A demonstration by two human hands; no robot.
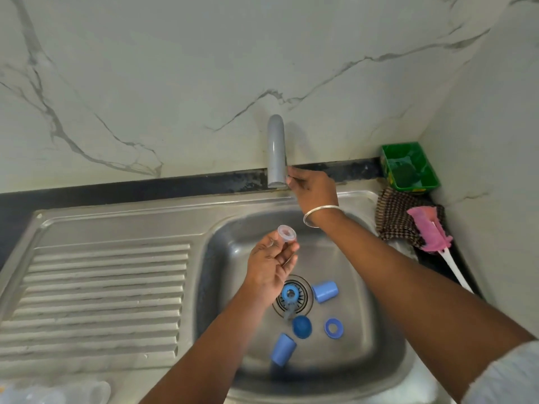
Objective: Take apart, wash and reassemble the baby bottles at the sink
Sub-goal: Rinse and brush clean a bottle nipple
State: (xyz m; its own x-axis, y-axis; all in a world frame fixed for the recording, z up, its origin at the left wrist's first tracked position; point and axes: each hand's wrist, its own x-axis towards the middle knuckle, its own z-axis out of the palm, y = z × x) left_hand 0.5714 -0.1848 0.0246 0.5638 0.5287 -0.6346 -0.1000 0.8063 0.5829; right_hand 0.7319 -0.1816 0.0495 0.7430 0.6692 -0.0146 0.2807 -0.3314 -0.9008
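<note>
Sink [364, 330] basin holds the disassembled blue parts near its drain [292, 297]: two caps, a dome lid, two rings, likely dropped there for rinsing. Right hand [313, 189] reaches behind the sink, fingers at the tap [276, 153] base, probably to run water. Left hand [269, 268] over the sink, above the drain, pinches a clear nipple [287, 233], ready for rinsing.

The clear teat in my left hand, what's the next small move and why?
Probably turn the tap on: the right hand is at its base, no water runs, and the left hand holds the clear teat below the spout, ready to rinse.
</note>
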